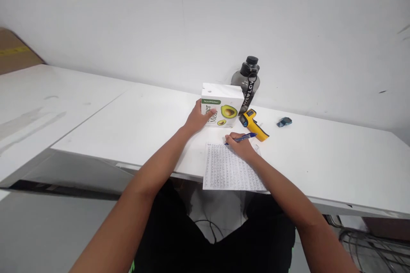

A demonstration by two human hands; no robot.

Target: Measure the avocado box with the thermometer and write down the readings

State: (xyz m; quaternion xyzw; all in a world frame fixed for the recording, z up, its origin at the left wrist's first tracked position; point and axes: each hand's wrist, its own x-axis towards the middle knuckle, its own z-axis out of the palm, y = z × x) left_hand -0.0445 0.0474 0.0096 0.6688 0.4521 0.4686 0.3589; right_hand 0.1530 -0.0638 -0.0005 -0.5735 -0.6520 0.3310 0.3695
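Note:
My left hand grips the left side of a white carton printed with avocados, its thumb across the front. The carton stands upright on the white table. Between the fingers of my right hand is a blue pen, held at the top edge of a paper sheet covered in rows of small marks. Part of that sheet hangs past the table's front edge, and my right forearm covers its right side. A yellow infrared thermometer lies just beyond the pen.
Behind the carton a dark translucent water bottle with a lettered strap stands near the wall. A small dark blue object lies farther right. At the far left is a cardboard box. Cables run on the floor below the white table.

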